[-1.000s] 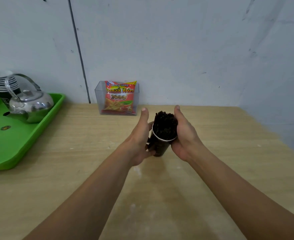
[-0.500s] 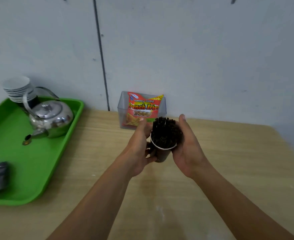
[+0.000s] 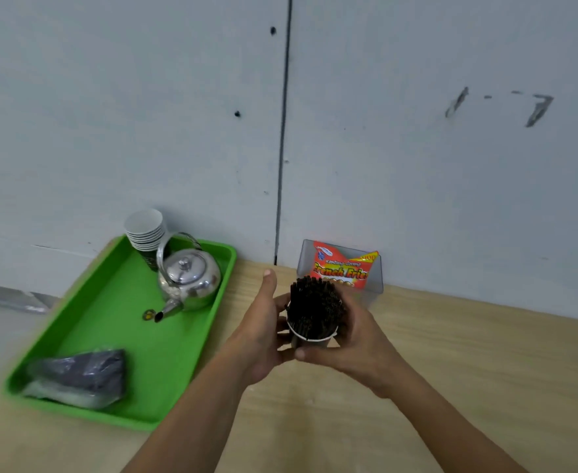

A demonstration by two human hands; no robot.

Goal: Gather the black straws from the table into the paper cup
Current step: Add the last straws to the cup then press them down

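- Left hand (image 3: pixel 258 336): fingers curled round the paper cup (image 3: pixel 311 340) from the left, thumb raised; gripping.
- Right hand (image 3: pixel 355 339): wrapped round the same cup from the right, thumb folded across the front below the rim; gripping.
- Paper cup: upright between both palms, over the desk (image 3: pixel 468 370); base hidden, so contact with the desk cannot be told.
- Black straws (image 3: pixel 314 305): dense bundle standing in the cup, ends well above the rim; none seen loose on the desk.
- Step in hand, by judgement: gathering apparently finished; bundle being steadied.
- Next move, by judgement: cup to be set down upright, grip eased off gently; top-heavy load liable to tip.
- To the left: green tray (image 3: pixel 127 302) bearing a kettle (image 3: pixel 190 278), a stack of cups (image 3: pixel 146 230) and a dark bag (image 3: pixel 83 373).
- Behind: snack packet (image 3: pixel 342 271) in a clear holder (image 3: pixel 374 285) against the wall.
- Change from half a second ago: right thumb, then raised beside the straws, now across the cup front; hands and cup closer to the tray edge in view; dark bag in fuller sight.
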